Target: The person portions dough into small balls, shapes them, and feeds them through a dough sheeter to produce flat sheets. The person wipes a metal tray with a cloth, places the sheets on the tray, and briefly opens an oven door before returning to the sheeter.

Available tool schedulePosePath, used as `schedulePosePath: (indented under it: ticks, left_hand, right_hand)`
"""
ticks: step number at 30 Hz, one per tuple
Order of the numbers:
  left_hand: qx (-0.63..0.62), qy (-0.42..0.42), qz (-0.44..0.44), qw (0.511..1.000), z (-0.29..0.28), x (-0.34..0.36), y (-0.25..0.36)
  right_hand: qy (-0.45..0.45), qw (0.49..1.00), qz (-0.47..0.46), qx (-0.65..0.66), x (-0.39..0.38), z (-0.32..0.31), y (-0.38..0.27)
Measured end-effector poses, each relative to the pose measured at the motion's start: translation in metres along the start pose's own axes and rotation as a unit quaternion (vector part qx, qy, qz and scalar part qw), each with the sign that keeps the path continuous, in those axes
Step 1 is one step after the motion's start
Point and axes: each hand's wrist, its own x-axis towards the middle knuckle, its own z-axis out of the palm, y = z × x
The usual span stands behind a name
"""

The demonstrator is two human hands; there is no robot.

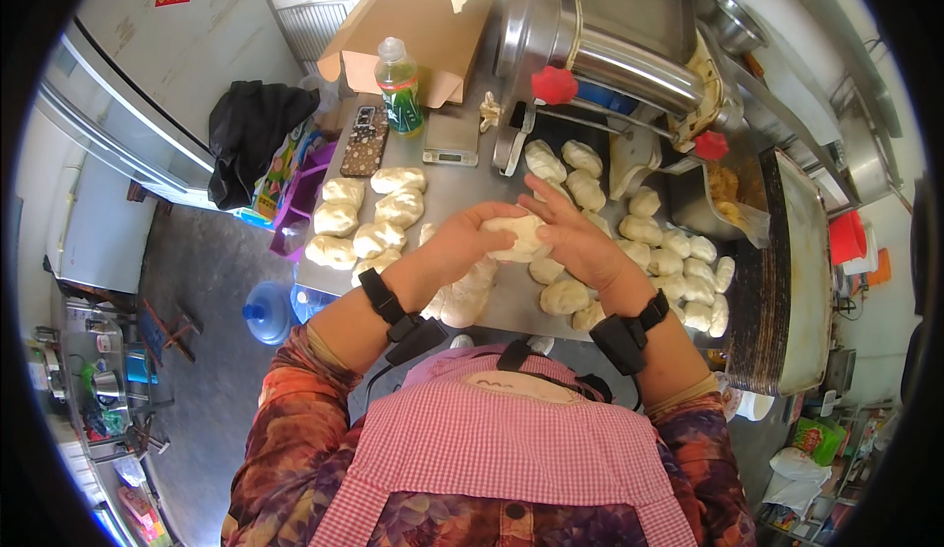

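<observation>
My left hand [462, 242] and my right hand [575, 237] hold a pale dough piece [514, 235] between them above the steel table [501, 319]. My left thumb and fingers close on its left end. My right thumb presses its right end, with the fingers raised behind it. Under my left arm lies a larger lump of dough [457, 301], partly hidden. Shaped dough pieces stand in groups at the left [379, 208], behind my right hand [580, 158] and to the right [669, 257].
A phone [364, 144], green bottle [398, 99], scale [452, 139] and cardboard box [423, 21] stand at the back. A steel machine with red knobs [629, 65] fills the back right, beside a filling container [733, 208] and dark tray [747, 321]. Blue water jugs [265, 313] stand lower left.
</observation>
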Motion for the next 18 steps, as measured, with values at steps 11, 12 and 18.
schedulePosePath:
  ticks: [11, 12, 18]
  left_hand:
    - [0.272, 0.040, 0.009, 0.961, 0.008, 0.016, -0.028]
    - [0.295, 0.007, 0.028, 0.955, 0.007, 0.018, -0.032]
    - [0.197, -0.011, 0.031, 0.980, -0.021, 0.023, -0.023]
  right_hand:
    - [-0.002, 0.970, 0.066, -0.233, -0.009, -0.043, 0.013]
    - [-0.026, 0.984, 0.080, -0.159, -0.013, -0.048, 0.010]
    - [0.001, 0.946, 0.022, -0.322, -0.011, -0.093, 0.002]
